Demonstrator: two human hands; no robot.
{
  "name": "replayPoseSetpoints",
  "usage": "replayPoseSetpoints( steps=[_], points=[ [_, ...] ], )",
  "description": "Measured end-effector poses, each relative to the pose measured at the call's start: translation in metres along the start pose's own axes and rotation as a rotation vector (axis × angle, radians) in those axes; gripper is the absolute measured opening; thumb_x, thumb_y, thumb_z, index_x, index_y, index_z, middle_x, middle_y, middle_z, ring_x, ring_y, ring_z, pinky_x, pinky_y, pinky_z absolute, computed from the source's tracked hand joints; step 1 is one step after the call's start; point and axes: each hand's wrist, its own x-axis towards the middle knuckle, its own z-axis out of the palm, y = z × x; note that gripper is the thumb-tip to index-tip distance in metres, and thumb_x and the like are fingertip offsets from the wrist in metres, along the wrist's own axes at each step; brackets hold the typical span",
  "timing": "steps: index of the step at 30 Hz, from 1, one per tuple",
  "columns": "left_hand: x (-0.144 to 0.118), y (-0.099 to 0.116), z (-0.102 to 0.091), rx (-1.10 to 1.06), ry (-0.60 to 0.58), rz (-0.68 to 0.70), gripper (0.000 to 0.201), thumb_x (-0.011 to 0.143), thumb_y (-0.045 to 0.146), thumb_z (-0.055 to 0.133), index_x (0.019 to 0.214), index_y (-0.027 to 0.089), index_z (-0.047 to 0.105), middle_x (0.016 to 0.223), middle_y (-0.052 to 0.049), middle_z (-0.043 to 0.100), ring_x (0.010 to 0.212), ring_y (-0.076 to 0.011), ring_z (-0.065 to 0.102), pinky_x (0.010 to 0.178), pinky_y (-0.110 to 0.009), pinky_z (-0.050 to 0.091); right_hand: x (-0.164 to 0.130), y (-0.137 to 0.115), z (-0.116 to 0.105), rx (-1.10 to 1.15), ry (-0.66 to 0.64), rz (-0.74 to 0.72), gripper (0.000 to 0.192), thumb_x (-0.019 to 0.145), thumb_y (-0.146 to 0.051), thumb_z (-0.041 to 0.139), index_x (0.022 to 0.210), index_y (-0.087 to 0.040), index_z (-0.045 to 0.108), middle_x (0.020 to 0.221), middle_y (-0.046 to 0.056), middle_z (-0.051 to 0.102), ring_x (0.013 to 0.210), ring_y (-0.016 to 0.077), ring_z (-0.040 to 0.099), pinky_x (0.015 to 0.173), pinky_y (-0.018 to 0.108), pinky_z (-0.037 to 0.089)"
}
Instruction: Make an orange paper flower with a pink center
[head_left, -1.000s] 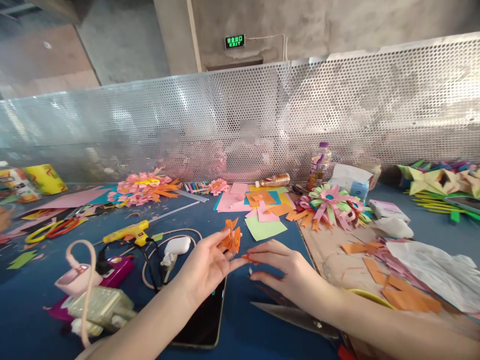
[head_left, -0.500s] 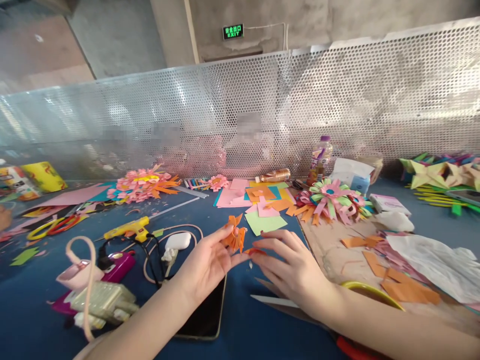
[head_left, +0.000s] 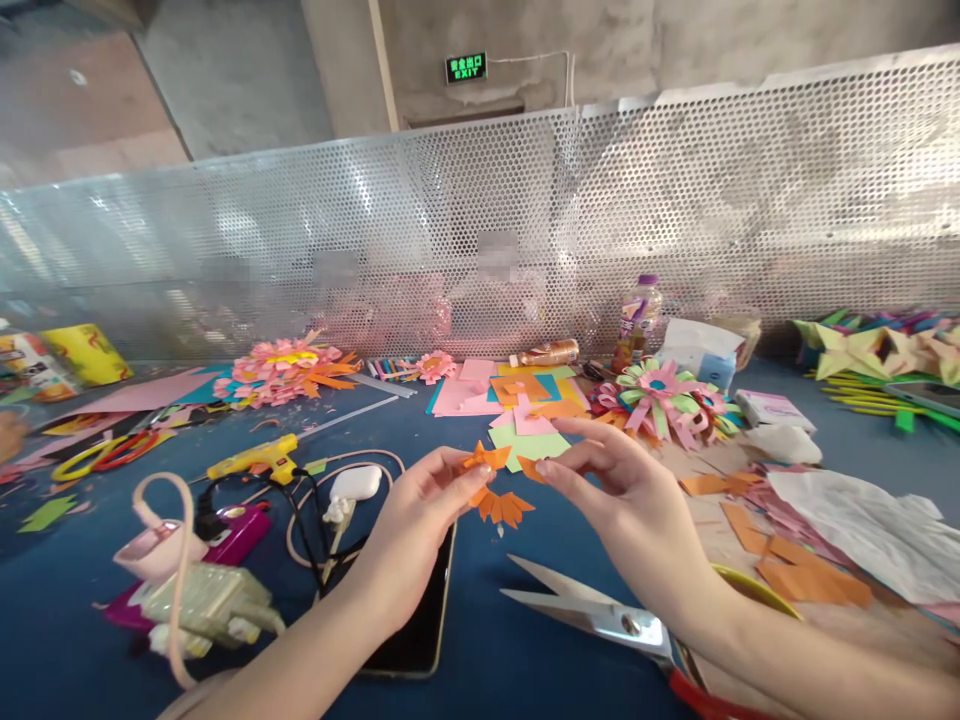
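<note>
My left hand (head_left: 431, 525) is closed, its thumb and fingertips pinching an orange paper flower (head_left: 486, 458) with pointed petals. Just below the fingertips fans a fringe of orange petals (head_left: 506, 508); I cannot tell whether it is joined to the flower. To the right, my right hand (head_left: 622, 490) pinches a small orange paper petal (head_left: 531, 468) between thumb and finger, a short gap from the flower. Under the right wrist lie large scissors (head_left: 600, 612) with blades apart and red handles, partly covered by the arm. A dark tablet or phone (head_left: 420, 625) lies beneath the left forearm.
At left are a yellow glue gun (head_left: 259, 460), cables and a charger (head_left: 210, 605). Colored paper sheets (head_left: 469, 392) and paper flowers (head_left: 671, 395) lie farther back. A purple-capped bottle (head_left: 637, 320) stands before the perforated metal screen (head_left: 420, 220). Orange scraps (head_left: 814, 572) lie at right.
My left hand has turned over the orange flower, thumb now on top. My right hand has moved up and right with the orange petal, uncovering more of the scissors.
</note>
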Motion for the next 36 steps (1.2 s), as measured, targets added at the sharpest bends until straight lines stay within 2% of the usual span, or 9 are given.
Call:
replayPoseSetpoints(
  steps=[4, 10, 15, 23, 30, 36],
  points=[
    [-0.003, 0.001, 0.0, 0.095, -0.006, 0.057, 0.009, 0.077, 0.028, 0.069, 0.081, 0.021, 0.065, 0.082, 0.002, 0.067, 0.084, -0.0117, 0.058, 0.075, -0.019, 0.044, -0.006, -0.004, 0.004, 0.117, 0.015, -0.007, 0.037, 0.079, -0.033, 0.069, 0.111, -0.023, 0.053, 0.067, -0.004, 0.064, 0.066, 0.0155, 0.058, 0.07, 0.031, 0.048],
    [-0.007, 0.002, 0.001, 0.113, -0.07, 0.071, 0.005, 0.079, 0.027, 0.068, 0.083, 0.024, 0.066, 0.083, 0.005, 0.067, 0.082, -0.0092, 0.058, 0.074, -0.016, 0.043, -0.009, -0.003, 0.007, 0.144, 0.027, -0.062, 0.035, 0.081, -0.029, 0.067, 0.11, -0.025, 0.047, 0.068, -0.006, 0.063, 0.067, 0.0144, 0.058, 0.073, 0.032, 0.047],
    [-0.007, 0.001, 0.002, 0.105, -0.055, 0.076, 0.006, 0.076, 0.025, 0.071, 0.081, 0.025, 0.067, 0.081, 0.006, 0.067, 0.081, -0.0085, 0.059, 0.073, -0.015, 0.044, -0.011, -0.003, 0.008, 0.147, 0.041, -0.103, 0.033, 0.081, -0.025, 0.067, 0.108, -0.026, 0.047, 0.065, -0.007, 0.063, 0.067, 0.0127, 0.059, 0.073, 0.03, 0.046],
    [-0.007, 0.0, 0.002, 0.098, -0.035, 0.06, 0.009, 0.074, 0.027, 0.072, 0.081, 0.023, 0.068, 0.082, 0.004, 0.069, 0.081, -0.0094, 0.06, 0.073, -0.016, 0.045, -0.011, -0.003, 0.008, 0.145, 0.033, -0.101, 0.034, 0.081, -0.026, 0.067, 0.108, -0.026, 0.047, 0.066, -0.007, 0.064, 0.067, 0.0137, 0.059, 0.079, 0.034, 0.045],
    [-0.008, 0.0, 0.004, 0.103, -0.038, 0.056, 0.008, 0.074, 0.026, 0.072, 0.08, 0.023, 0.068, 0.082, 0.004, 0.069, 0.081, -0.0098, 0.06, 0.073, -0.016, 0.044, -0.011, -0.003, 0.01, 0.133, 0.043, -0.11, 0.034, 0.081, -0.027, 0.068, 0.108, -0.026, 0.047, 0.066, -0.007, 0.064, 0.067, 0.0134, 0.059, 0.074, 0.031, 0.045],
    [-0.01, 0.0, 0.005, 0.095, -0.026, 0.047, 0.009, 0.075, 0.027, 0.071, 0.081, 0.021, 0.068, 0.084, 0.002, 0.069, 0.083, -0.011, 0.059, 0.073, -0.017, 0.044, -0.012, 0.0, 0.012, 0.126, 0.063, -0.084, 0.035, 0.081, -0.028, 0.068, 0.109, -0.026, 0.048, 0.066, -0.007, 0.065, 0.067, 0.0135, 0.058, 0.075, 0.033, 0.044]
  ],
)
